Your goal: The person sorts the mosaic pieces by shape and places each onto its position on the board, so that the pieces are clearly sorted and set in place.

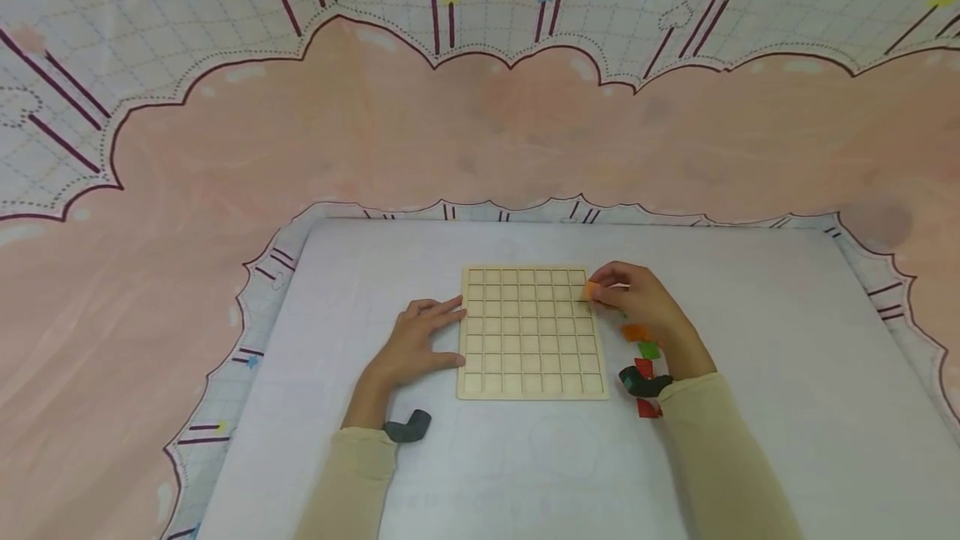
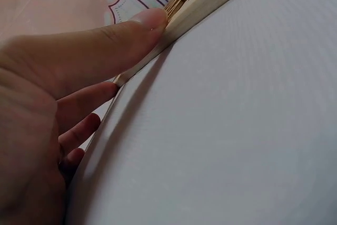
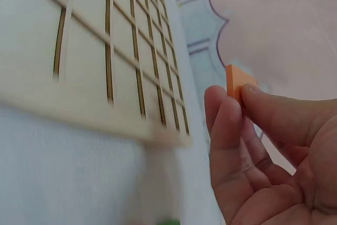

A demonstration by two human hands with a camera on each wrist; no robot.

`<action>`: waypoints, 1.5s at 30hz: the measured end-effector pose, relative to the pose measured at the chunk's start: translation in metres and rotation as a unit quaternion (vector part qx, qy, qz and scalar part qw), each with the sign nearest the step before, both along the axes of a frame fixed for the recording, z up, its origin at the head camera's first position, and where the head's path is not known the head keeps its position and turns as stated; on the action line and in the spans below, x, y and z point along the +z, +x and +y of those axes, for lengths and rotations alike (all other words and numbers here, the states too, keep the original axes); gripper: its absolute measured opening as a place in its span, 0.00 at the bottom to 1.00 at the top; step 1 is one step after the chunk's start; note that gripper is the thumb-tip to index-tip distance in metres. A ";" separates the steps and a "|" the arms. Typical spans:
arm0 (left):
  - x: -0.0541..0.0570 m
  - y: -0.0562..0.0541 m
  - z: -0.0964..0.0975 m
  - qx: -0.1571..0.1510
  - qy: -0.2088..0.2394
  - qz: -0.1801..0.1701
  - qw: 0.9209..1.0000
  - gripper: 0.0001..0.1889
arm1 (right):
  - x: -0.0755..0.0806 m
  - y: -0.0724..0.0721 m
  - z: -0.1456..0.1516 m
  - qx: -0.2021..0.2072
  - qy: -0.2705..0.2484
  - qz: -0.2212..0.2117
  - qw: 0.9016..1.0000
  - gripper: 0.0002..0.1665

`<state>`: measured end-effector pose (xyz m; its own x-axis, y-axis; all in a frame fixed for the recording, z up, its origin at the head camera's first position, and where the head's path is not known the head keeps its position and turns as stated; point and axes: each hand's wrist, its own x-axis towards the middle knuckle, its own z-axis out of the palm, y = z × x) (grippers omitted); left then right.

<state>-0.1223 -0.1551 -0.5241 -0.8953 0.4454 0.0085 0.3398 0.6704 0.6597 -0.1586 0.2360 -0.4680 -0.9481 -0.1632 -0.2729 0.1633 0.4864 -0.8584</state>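
Note:
A pale wooden grid board [image 1: 534, 334] with square recesses lies flat on the white table. My left hand [image 1: 417, 344] rests at its left edge, fingers and thumb spread and fingertips touching the side. In the left wrist view the thumb [image 2: 100, 51] lies against the board's edge [image 2: 184, 22]. My right hand [image 1: 637, 294] is by the board's upper right corner. It pinches a small orange square tile [image 3: 238, 84] between thumb and fingertips, raised above the table. Below that hand lie loose tiles: orange [image 1: 636, 332], green [image 1: 648, 349] and red [image 1: 648, 408].
The white table [image 1: 525, 473] is bordered by a patterned pink cloth [image 1: 465, 140] behind and at the sides. Dark wrist straps [image 1: 408, 426] show at both cuffs. My right wrist and sleeve [image 1: 720, 440] partly cover the loose tiles.

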 end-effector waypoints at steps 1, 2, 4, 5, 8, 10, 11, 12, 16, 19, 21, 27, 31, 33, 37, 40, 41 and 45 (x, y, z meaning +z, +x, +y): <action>0.000 0.000 0.000 -0.001 -0.001 0.000 1.000 0.42 | 0.000 -0.001 -0.004 0.007 -0.008 0.006 1.000 0.16; 0.000 0.000 -0.001 -0.002 -0.001 -0.002 1.000 0.41 | -0.001 -0.002 -0.007 0.015 -0.012 0.017 1.000 0.15; 0.000 0.000 -0.002 -0.004 0.000 -0.008 1.000 0.41 | -0.001 -0.003 -0.014 0.031 -0.021 0.032 0.999 0.15; 0.001 0.000 -0.003 -0.005 0.001 -0.012 1.000 0.40 | -0.002 -0.004 -0.018 0.038 -0.028 0.038 0.998 0.15; 0.002 0.001 -0.004 -0.006 0.003 -0.020 1.000 0.40 | -0.001 -0.006 -0.030 0.039 -0.055 0.023 0.997 0.15; 0.002 0.000 -0.004 -0.007 0.002 -0.020 1.000 0.40 | 0.000 -0.007 -0.038 0.034 -0.077 0.000 0.996 0.16; 0.002 0.000 -0.003 -0.008 0.001 -0.017 1.000 0.41 | 0.000 -0.007 -0.043 0.031 -0.075 -0.005 0.997 0.16; 0.002 0.000 -0.003 -0.008 0.000 -0.015 1.000 0.41 | 0.001 -0.008 -0.047 0.027 -0.077 -0.012 0.997 0.15; 0.001 -0.001 -0.001 -0.007 -0.005 -0.014 1.000 0.41 | 0.000 -0.009 -0.065 0.033 -0.056 -0.005 0.998 0.15; 0.001 -0.001 0.000 -0.003 -0.011 -0.017 1.000 0.41 | -0.004 -0.011 -0.078 0.036 -0.052 -0.003 0.998 0.13; 0.001 -0.001 0.000 -0.001 -0.014 -0.019 1.000 0.41 | -0.006 -0.012 -0.087 0.035 -0.054 -0.007 0.998 0.13; 0.001 -0.003 -0.001 -0.003 -0.019 -0.020 1.000 0.41 | -0.008 -0.014 -0.114 0.040 -0.076 -0.018 0.996 0.11; 0.001 -0.003 -0.001 -0.009 -0.023 -0.013 1.000 0.41 | -0.015 -0.018 -0.129 0.054 -0.082 -0.020 0.995 0.10; 0.001 -0.003 -0.001 -0.011 -0.024 -0.012 1.000 0.41 | -0.019 -0.020 -0.135 0.061 -0.085 -0.021 0.994 0.10; 0.003 -0.003 -0.001 -0.011 -0.022 -0.012 1.000 0.41 | -0.025 -0.024 -0.144 0.059 -0.085 -0.023 0.994 0.10; 0.003 -0.003 -0.001 -0.011 -0.021 -0.012 1.000 0.41 | -0.028 -0.027 -0.147 0.046 -0.089 -0.036 0.994 0.09; 0.003 -0.003 -0.001 -0.011 -0.021 -0.013 1.000 0.41 | -0.028 -0.027 -0.148 0.043 -0.089 -0.042 0.994 0.09; 0.002 -0.003 -0.001 -0.010 -0.024 -0.017 1.000 0.41 | -0.029 -0.028 -0.150 0.038 -0.092 -0.064 0.993 0.08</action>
<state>-0.1251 -0.1564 -0.5217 -0.8853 0.4630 -0.0428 0.3323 0.6944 0.6383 -0.1869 0.0863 -0.4967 -0.8905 -0.2911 -0.3496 0.2464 0.3375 -0.9085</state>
